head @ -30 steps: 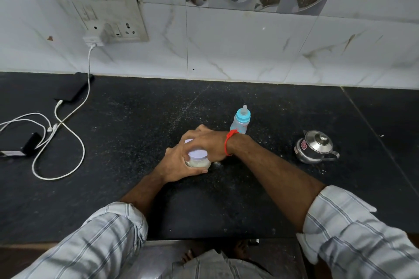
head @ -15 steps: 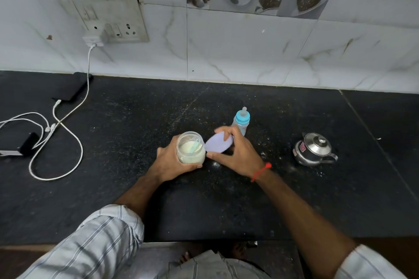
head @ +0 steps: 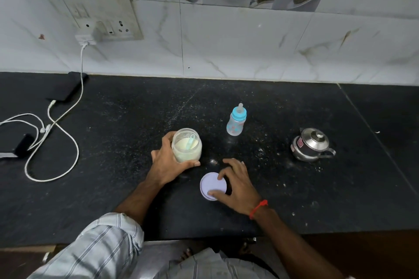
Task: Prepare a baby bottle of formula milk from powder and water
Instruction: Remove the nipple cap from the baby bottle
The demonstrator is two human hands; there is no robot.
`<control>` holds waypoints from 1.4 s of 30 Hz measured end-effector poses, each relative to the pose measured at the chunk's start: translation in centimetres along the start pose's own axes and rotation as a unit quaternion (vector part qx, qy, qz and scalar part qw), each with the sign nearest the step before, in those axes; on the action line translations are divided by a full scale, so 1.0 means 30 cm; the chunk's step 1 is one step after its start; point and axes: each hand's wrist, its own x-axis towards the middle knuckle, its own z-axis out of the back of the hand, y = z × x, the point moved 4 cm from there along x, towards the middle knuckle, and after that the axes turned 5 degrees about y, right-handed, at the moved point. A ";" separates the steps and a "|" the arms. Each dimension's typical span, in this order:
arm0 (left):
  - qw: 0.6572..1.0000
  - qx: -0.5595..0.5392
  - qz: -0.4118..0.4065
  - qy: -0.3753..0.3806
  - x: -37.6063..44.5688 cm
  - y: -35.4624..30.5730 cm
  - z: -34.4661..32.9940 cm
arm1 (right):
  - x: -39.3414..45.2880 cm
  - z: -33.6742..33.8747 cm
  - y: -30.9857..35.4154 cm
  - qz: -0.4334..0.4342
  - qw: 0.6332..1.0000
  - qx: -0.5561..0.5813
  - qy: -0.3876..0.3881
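Open powder jar (head: pixel 187 145), scoop (head: pixel 191 142) inside, gripped by left hand (head: pixel 169 163) on counter (head: pixel 113 188). Right hand (head: pixel 238 184) pinches lilac lid (head: pixel 212 184) right-front of jar. Baby bottle (head: pixel 236 123) right-behind jar, steel kettle (head: pixel 311 144) far right.

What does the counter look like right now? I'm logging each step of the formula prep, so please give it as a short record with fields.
jar: open, upright, powder and a pale scoop inside
left hand: grips the jar
lid: flat on the counter, near side of the jar
right hand: fingertips and thumb on the lid
baby bottle: upright, blue cap on, untouched
steel kettle: lidded, far right
chargers and cables: far left
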 end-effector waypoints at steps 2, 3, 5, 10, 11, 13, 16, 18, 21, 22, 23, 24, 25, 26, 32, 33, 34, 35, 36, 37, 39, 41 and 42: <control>1.000 -0.004 -0.004 -0.003 -0.016 0.003 0.000 | 0.064 0.083 0.000 -0.011 0.996 0.036 -0.076; 1.000 -0.008 -0.005 -0.013 -0.029 0.006 0.003 | 0.104 0.130 -0.002 -0.022 0.991 0.050 -0.119; 0.998 -0.006 -0.012 -0.061 -0.052 0.009 0.019 | 0.192 0.217 -0.018 -0.059 0.974 0.081 -0.201; 0.963 0.041 -0.145 -0.222 -0.109 -0.090 0.067 | 0.383 0.332 -0.082 -0.165 0.950 0.118 -0.237; 0.950 0.048 -0.181 -0.251 -0.121 -0.137 0.064 | 0.409 0.342 -0.091 -0.170 0.953 0.111 -0.225; 0.921 0.070 -0.250 -0.290 -0.136 -0.247 0.031 | 0.445 0.353 -0.111 -0.173 0.962 0.093 -0.192; 0.920 0.051 -0.317 -0.227 -0.120 -0.401 -0.072 | 0.468 0.373 -0.131 -0.148 0.975 0.068 -0.151; 0.949 0.033 -0.279 -0.141 -0.091 -0.472 -0.160 | 0.462 0.394 -0.136 -0.133 0.977 0.082 -0.146; 0.981 0.001 -0.171 -0.089 -0.036 -0.496 -0.276 | 0.416 0.436 -0.122 -0.125 0.973 0.106 -0.163; 0.989 -0.005 -0.122 -0.080 -0.014 -0.492 -0.303 | 0.392 0.447 -0.114 -0.119 0.972 0.114 -0.167; 0.995 -0.011 -0.069 -0.065 0.006 -0.488 -0.325 | 0.367 0.455 -0.105 -0.111 0.972 0.122 -0.166; 0.998 -0.011 -0.024 -0.049 0.021 -0.485 -0.344 | 0.342 0.459 -0.097 -0.102 0.973 0.130 -0.162; 0.999 -0.007 0.001 -0.037 0.032 -0.484 -0.360 | 0.318 0.459 -0.090 -0.094 0.974 0.139 -0.155; 0.999 -0.010 0.005 -0.031 0.043 -0.483 -0.374 | 0.297 0.458 -0.085 -0.089 0.973 0.151 -0.149; 0.994 -0.074 -0.083 -0.010 0.058 -0.495 -0.430 | 0.256 0.500 -0.085 -0.124 0.976 0.156 -0.089; 0.993 -0.077 -0.085 0.002 0.058 -0.496 -0.437 | 0.256 0.514 -0.081 -0.113 0.981 0.136 -0.078; 0.993 -0.087 -0.082 0.017 0.060 -0.494 -0.441 | 0.256 0.525 -0.077 -0.097 0.985 0.125 -0.063; 0.991 -0.100 -0.079 0.037 0.064 -0.491 -0.440 | 0.254 0.534 -0.075 -0.075 0.988 0.129 -0.041; 0.989 -0.110 -0.080 0.062 0.069 -0.489 -0.435 | 0.251 0.540 -0.075 -0.050 0.987 0.154 -0.016; 0.986 -0.115 -0.084 0.090 0.076 -0.487 -0.427 | 0.245 0.549 -0.080 -0.025 0.980 0.198 0.012; 0.980 -0.115 -0.089 0.137 0.088 -0.480 -0.405 | 0.233 0.569 -0.089 0.015 0.949 0.306 0.077; 0.978 -0.111 -0.089 0.155 0.094 -0.482 -0.387 | 0.233 0.592 -0.092 0.044 0.915 0.377 0.135; 0.978 -0.113 -0.087 0.153 0.095 -0.485 -0.380 | 0.239 0.601 -0.093 0.046 0.909 0.386 0.150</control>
